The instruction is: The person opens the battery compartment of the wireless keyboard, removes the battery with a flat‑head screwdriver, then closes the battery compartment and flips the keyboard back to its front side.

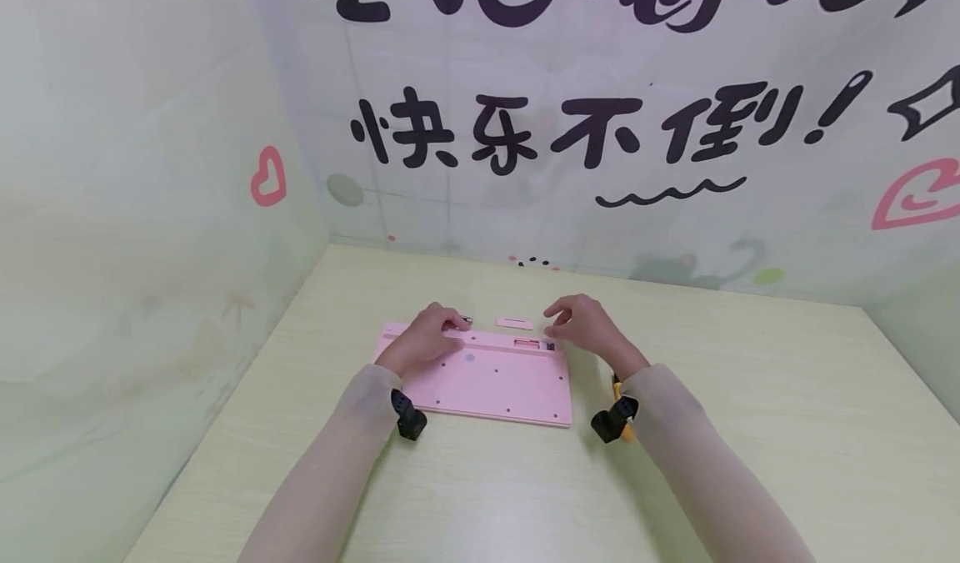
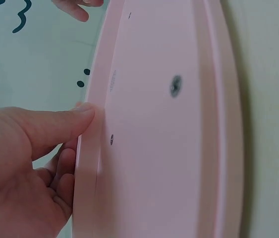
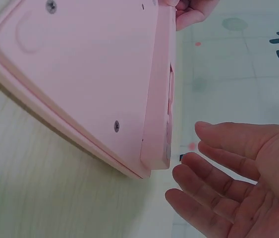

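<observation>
A pink keyboard (image 1: 480, 384) lies with its screwed underside facing up. Its far rim has an uncovered battery compartment (image 1: 527, 343) with something red inside, toward the right end. My left hand (image 1: 427, 338) grips that rim left of the middle; in the left wrist view the thumb (image 2: 65, 126) lies on top, with the fingers curled behind the edge. Beside the far right corner hovers my right hand (image 1: 587, 323), its fingers loosely bent and apart from the keyboard. The right wrist view shows nothing held in its fingers (image 3: 208, 173).
A small pink cover (image 1: 514, 324) with a dark slot lies behind the keyboard. Near the left fingertips is a small dark and silvery object (image 1: 467, 319), partly hidden. An orange-yellow handled tool (image 1: 627, 434) lies under the right wrist. A printed wall sheet (image 1: 525, 213) stands behind the table.
</observation>
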A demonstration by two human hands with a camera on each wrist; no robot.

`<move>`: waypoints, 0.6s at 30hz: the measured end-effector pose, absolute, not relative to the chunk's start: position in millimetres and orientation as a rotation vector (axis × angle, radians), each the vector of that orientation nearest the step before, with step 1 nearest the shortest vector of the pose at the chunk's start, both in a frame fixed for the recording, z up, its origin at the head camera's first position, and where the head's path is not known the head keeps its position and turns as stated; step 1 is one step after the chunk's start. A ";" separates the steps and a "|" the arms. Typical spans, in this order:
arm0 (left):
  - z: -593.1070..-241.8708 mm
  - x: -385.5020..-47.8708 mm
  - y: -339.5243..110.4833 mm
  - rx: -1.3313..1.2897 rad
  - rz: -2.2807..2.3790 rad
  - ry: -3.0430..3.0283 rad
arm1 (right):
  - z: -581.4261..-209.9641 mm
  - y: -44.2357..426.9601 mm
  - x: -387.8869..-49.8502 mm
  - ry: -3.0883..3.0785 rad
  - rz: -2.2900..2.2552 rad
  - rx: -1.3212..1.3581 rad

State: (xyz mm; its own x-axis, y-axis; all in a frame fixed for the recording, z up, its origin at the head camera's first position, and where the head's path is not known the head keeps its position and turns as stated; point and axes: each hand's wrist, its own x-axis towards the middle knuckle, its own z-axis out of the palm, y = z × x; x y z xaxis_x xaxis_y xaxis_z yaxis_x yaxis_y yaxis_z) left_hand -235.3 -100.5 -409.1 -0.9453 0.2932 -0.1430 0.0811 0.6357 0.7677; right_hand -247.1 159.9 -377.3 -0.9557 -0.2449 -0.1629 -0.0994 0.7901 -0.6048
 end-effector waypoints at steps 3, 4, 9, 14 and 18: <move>-408.8 -235.1 -100.4 0.302 1.200 2.607 | -377.2 156.6 -252.6 2.723 -0.904 -0.296; -408.5 -234.7 -100.5 0.302 1.199 2.608 | -377.4 155.9 -254.6 2.716 -0.898 -0.312; -407.9 -234.4 -100.6 0.303 1.201 2.608 | -380.1 154.6 -263.4 2.700 -0.883 -0.377; -408.1 -234.2 -100.6 0.300 1.198 2.604 | -384.8 153.9 -270.6 2.688 -0.882 -0.435; -407.5 -233.4 -100.6 0.303 1.195 2.605 | -388.2 152.7 -276.1 2.673 -0.901 -0.488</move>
State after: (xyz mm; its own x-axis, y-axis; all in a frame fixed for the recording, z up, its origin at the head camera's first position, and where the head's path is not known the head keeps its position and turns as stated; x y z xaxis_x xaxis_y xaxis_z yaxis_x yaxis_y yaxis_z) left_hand -233.4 -100.6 -407.5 -0.9446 0.2937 -0.1463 0.0806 0.6400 0.7641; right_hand -276.1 152.7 -388.2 -0.9043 -0.3988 -0.1526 -0.2251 0.7489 -0.6233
